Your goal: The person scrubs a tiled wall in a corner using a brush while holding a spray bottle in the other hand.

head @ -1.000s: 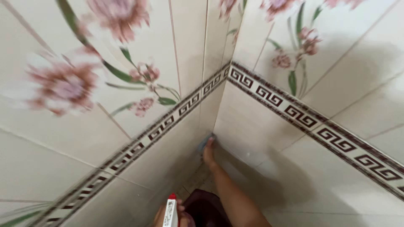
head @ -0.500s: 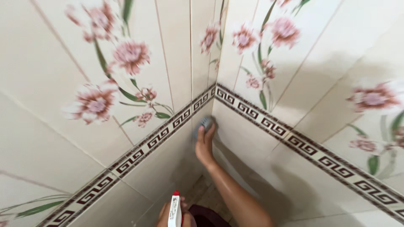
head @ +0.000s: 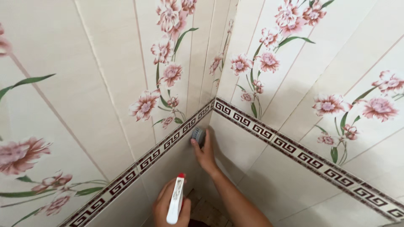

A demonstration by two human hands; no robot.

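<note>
The right hand (head: pixel 205 154) reaches away from the body into the far corner where two tiled walls meet, its fingers closed over a small grey-blue scrubbing pad (head: pixel 198 135) and pressing it flat against the tile just below the patterned border; the palm sits behind the pad, so that the push goes straight into the wall, and the forearm runs in from the lower right. The pad looks round-edged and dull grey with a bluish tinge, partly hidden by the fingertips, so its full shape cannot be told. Nearer and lower, the left hand (head: pixel 166 207) is wrapped around a white spray bottle (head: pixel 175 201) with a red tip, held upright with the nozzle end pointing up toward the corner, near the spot where the pad rests; whether a finger lies on the trigger cannot be told. Around both hands, a dark brown key-pattern border strip (head: pixel 261 131) runs along each wall and meets at the corner just above the pad. Above it the cream wall tiles (head: pixel 84 63) carry pink flowers on green stems; below it the tiles are plain. A patch of floor (head: pixel 206 212) shows at the bottom between the arms.
</note>
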